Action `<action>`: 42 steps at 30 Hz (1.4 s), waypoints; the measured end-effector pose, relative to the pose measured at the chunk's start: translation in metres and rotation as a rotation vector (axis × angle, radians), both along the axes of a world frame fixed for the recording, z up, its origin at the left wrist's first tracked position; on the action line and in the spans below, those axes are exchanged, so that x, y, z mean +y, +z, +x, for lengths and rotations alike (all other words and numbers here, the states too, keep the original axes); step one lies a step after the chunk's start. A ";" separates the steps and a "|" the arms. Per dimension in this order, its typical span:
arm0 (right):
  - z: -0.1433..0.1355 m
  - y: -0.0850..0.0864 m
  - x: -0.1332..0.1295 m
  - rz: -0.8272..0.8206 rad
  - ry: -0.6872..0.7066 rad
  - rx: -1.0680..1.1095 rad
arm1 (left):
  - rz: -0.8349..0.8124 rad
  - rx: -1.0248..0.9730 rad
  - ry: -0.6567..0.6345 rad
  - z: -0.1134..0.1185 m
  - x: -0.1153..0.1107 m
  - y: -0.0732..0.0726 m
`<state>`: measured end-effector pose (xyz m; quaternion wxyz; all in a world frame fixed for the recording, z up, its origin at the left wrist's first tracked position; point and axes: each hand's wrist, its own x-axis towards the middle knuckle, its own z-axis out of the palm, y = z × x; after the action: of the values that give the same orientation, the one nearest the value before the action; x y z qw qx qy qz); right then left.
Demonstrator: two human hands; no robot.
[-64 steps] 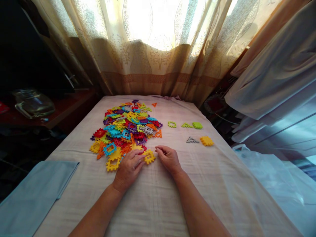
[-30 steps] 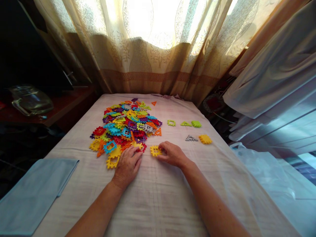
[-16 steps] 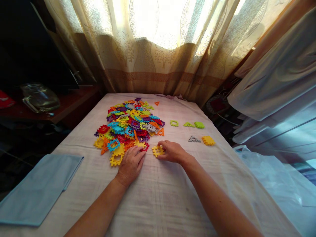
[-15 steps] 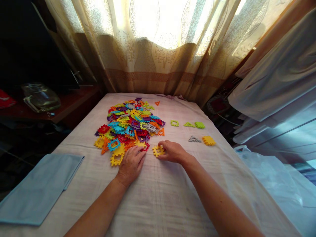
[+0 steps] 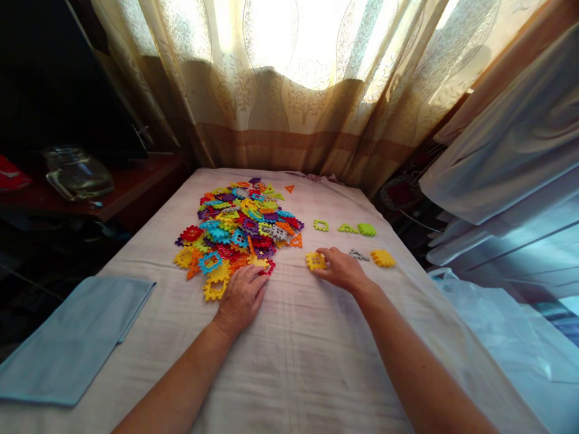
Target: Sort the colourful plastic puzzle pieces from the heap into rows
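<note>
My right hand [image 5: 341,268] pinches the left-facing yellow window-grid building tile [image 5: 315,261] by its right edge, low over the sheet. At the near edge of a heap of colourful interlocking building tiles [image 5: 239,220] rests my left hand [image 5: 243,296], fingers stretched out and touching a yellow tile [image 5: 257,261]. Just beyond my right hand lies a grey tile [image 5: 359,255], partly covered by the hand. To its right sits a yellow stack of tiles [image 5: 383,258]. Farther back are a green square frame [image 5: 321,225], a green triangular tile [image 5: 347,228] and a green stack [image 5: 366,229].
A folded blue cloth [image 5: 81,337] lies at the left on the white sheet [image 5: 289,361]. An orange triangle [image 5: 289,188] is near the back edge. A glass jug [image 5: 79,175] stands on a side cabinet. Patterned curtains [image 5: 289,114] hang behind, and a plastic bag [image 5: 493,319] is at the right.
My right hand has moved right and slightly away from me, carrying the yellow window tile from beside the heap toward the grey tile. My left hand has stayed at the heap.
</note>
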<state>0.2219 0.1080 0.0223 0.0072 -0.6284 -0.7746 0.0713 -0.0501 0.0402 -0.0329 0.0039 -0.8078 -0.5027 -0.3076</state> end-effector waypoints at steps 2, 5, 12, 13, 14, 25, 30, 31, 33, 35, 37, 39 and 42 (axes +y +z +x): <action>0.017 -0.001 0.008 0.003 -0.067 -0.039 | 0.000 -0.006 -0.002 0.000 0.000 0.000; 0.037 -0.003 0.018 0.017 -0.141 -0.067 | 0.005 -0.012 -0.005 -0.001 0.001 -0.001; 0.046 -0.009 0.023 0.025 -0.163 -0.074 | 0.013 0.001 0.003 -0.001 0.001 -0.003; 0.046 -0.010 0.023 0.028 -0.167 -0.070 | 0.015 0.004 0.003 -0.001 0.001 -0.003; 0.045 -0.011 0.023 0.032 -0.169 -0.066 | 0.017 0.007 0.001 -0.001 0.001 -0.003; 0.037 -0.012 0.024 0.078 -0.134 -0.009 | 0.015 0.006 -0.007 -0.001 0.001 -0.001; 0.028 -0.008 0.026 0.056 -0.147 -0.063 | 0.013 0.015 0.000 -0.002 0.001 -0.002; 0.028 -0.009 0.028 0.049 -0.122 -0.057 | 0.012 0.016 0.001 -0.002 0.001 -0.002; 0.028 -0.011 0.033 0.051 -0.063 -0.029 | 0.009 0.019 0.000 -0.002 0.001 -0.002; 0.028 -0.014 0.038 0.061 -0.024 -0.004 | 0.005 0.022 0.001 -0.002 0.001 -0.002; 0.030 -0.018 0.041 0.070 -0.014 0.008 | 0.005 0.027 0.000 -0.002 0.001 -0.002; 0.032 -0.020 0.041 0.079 -0.009 0.014 | 0.007 0.033 0.002 -0.001 0.000 -0.001; 0.031 -0.027 0.035 0.138 -0.019 0.044 | 0.003 0.038 0.005 -0.001 0.000 0.000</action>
<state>0.2524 0.1430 -0.0046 0.0684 -0.6321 -0.7713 0.0314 -0.0511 0.0401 -0.0326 0.0154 -0.8122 -0.5043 -0.2928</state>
